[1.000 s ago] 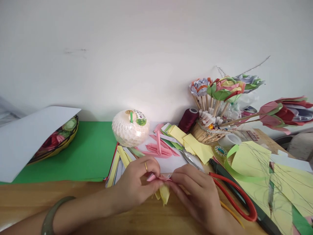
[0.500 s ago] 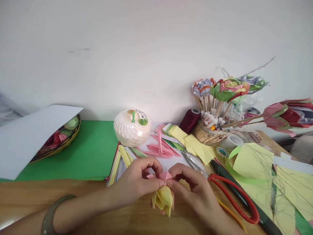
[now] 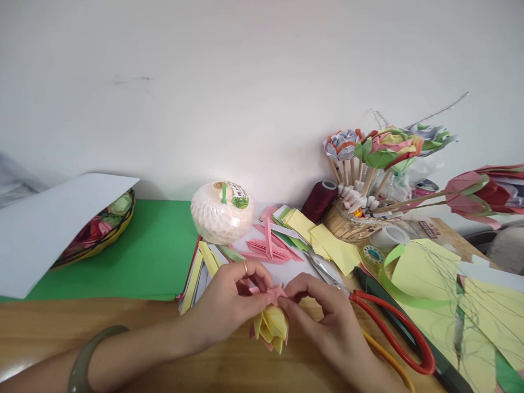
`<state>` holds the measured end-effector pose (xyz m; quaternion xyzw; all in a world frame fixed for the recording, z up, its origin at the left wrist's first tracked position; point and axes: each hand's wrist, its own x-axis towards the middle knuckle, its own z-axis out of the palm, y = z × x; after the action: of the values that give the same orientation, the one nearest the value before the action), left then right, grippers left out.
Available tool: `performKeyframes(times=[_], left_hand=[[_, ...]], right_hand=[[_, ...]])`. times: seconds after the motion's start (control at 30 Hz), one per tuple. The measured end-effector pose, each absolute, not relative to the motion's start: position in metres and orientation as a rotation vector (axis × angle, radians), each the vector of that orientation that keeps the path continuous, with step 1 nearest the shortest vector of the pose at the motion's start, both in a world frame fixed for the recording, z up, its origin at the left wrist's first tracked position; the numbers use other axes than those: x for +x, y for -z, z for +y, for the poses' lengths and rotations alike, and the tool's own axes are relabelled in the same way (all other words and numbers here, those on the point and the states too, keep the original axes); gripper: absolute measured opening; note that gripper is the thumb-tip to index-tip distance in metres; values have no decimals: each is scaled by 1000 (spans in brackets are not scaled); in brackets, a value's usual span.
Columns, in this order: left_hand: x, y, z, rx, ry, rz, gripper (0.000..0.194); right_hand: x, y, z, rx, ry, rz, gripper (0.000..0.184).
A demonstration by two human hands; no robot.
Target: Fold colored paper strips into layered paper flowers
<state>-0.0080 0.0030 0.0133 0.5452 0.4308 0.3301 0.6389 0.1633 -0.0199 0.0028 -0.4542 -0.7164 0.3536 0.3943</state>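
Observation:
Between my two hands is a folded paper flower (image 3: 272, 326), with yellow petals hanging downward and pink paper around its top. My left hand (image 3: 231, 297) pinches the pink paper from the left, thumb and fingers together. From the right, my right hand (image 3: 321, 314) pinches the same pink part with thumb and index finger. The fingers hide some of the folds. Just beyond the hands lie folded pink paper pieces (image 3: 268, 248). Red-handled scissors (image 3: 393, 333) lie beside my right hand.
A wrapped white coconut (image 3: 221, 215) stands by the wall. Finished paper flowers (image 3: 388, 147) rise from a woven basket (image 3: 347, 225), near a dark red thread spool (image 3: 320, 201). Yellow paper sheets (image 3: 429, 284) cover the right side. White paper (image 3: 61, 224) overhangs a basket on a green board (image 3: 159, 251).
The pink flap at the flower's top has been folded down and looks flatter between the fingers. Both hands keep hold of the flower, which has shifted slightly up and left.

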Motion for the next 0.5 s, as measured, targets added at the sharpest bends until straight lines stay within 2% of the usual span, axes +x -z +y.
performKeyframes(times=[0.13,0.27,0.37,0.5], left_hand=[[-7,-11,2,1261,-781,986,11],[-8,-10,2,1292,-778,1017,11],[-9,-11,4,1241,-699,1023,10],[-10,-8,9,1305,-597,1062,4]], right_hand=[[163,-3,-20,-1106,-812,-1849,10],[164,-5,-16,-1228,-956,-1806,6],[164,-6,-14,-1264,-1056,-1794,9],[164,-3,-15,-1253,-979,-1811,12]])
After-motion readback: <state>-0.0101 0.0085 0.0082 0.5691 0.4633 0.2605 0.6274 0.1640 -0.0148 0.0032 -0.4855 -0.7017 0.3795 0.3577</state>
